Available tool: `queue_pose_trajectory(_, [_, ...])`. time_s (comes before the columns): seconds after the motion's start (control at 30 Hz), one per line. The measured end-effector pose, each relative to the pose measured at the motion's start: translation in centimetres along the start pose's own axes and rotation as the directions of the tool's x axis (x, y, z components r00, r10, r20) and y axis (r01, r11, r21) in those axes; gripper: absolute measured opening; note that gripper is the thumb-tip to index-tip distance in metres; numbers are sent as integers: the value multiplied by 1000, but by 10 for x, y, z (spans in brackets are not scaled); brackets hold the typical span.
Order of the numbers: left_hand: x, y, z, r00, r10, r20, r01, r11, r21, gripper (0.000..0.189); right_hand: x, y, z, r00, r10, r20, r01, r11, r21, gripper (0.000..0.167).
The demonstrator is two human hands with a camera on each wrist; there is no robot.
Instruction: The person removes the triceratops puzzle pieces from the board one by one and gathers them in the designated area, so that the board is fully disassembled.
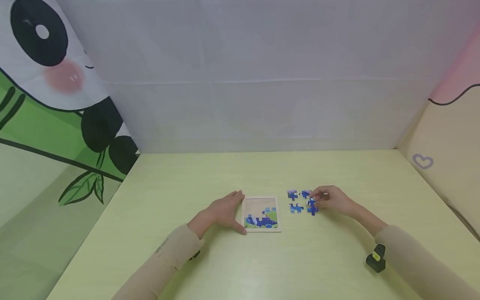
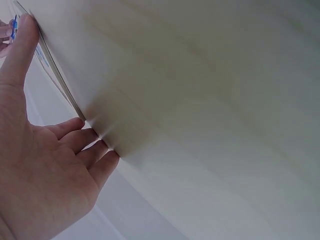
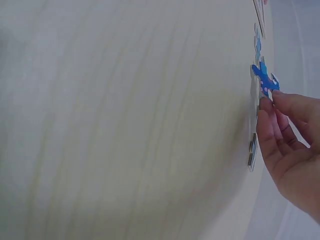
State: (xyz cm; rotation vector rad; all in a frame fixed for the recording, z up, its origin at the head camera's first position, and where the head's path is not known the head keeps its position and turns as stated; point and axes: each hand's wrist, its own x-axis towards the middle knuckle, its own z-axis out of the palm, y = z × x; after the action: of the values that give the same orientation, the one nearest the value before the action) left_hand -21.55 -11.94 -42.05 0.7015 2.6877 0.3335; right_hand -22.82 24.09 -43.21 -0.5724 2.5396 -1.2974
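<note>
A: What's the left hand (image 1: pixel 221 212) doing?

B: Its grip is spread, fingers straight, resting against the left edge of the square wooden puzzle tray (image 1: pixel 261 213) on the pale green bench (image 1: pixel 168 196).

A: How full is the tray?

B: Only the bottom row looks laid; the upper part shows bare board.

A: And to the right?

B: Three loose blue jigsaw pieces (image 1: pixel 296 201) lie just beside the tray. The right hand (image 1: pixel 331 200) pinches a blue jigsaw piece (image 3: pixel 264 80) at its fingertips, lifted on edge.

I can't make out the picture on the puzzle board (image 1: pixel 261 214), too small. My right hand (image 1: pixel 331 201) hides the loose pieces (image 1: pixel 300 201) at its 9 o'clock edge.
</note>
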Motion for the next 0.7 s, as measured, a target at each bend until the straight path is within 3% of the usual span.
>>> queue_pose_trajectory(0.2, [-1, 1, -2, 1000, 1, -1, -1, 1000, -9, 110, 1, -1, 2, 1000, -4, -18, 2, 995, -101, 21])
queue_pose_trajectory(0.7, [1, -1, 1, 1000, -2, 4, 2, 1000, 2, 111, 2, -1, 8, 999, -15, -31, 9, 981, -194, 20])
